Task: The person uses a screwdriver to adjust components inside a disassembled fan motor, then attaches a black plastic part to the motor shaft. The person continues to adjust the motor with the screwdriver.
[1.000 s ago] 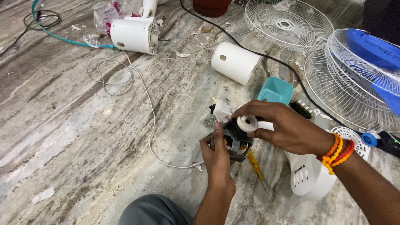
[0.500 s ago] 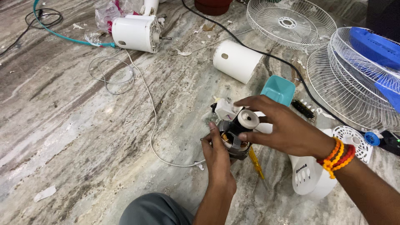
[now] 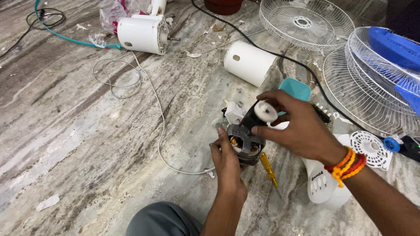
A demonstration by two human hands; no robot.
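Left hand: the left hand (image 3: 227, 159) is closed around the lower side of a small grey fan motor (image 3: 245, 144), thumb on its metal frame, holding it just above the floor
Right hand: the right hand (image 3: 302, 129) pinches a white toothed gear (image 3: 265, 112) between thumb and fingers at the top of the motor; the gear touches a dark part standing up from the motor
Motor: it sits between both hands, near the middle of the view, with copper windings showing inside the frame
Risk of slipping: the gear is small and held only by fingertips, so it could drop and roll among the loose parts
Risk of wire strain: a thin white wire (image 3: 159, 118) runs from the motor across the floor; a tug on it could likely pull a connection loose
Risk underfoot: a yellow-handled screwdriver (image 3: 269, 168) lies just beside the motor, under the right wrist, and could be knocked away
Surface: a marble floor (image 3: 87, 144) with grey and brown streaks, littered with scraps of white paper and plastic
Nearby parts: a white cylindrical cover (image 3: 249, 62), a white motor housing (image 3: 142, 34), a teal plastic piece (image 3: 295, 89) and a white fan base (image 3: 321, 185)
Room: wire fan guards (image 3: 306, 22) lie at upper right, one over blue fan blades (image 3: 396, 48); a black cable (image 3: 280, 54) crosses the floor
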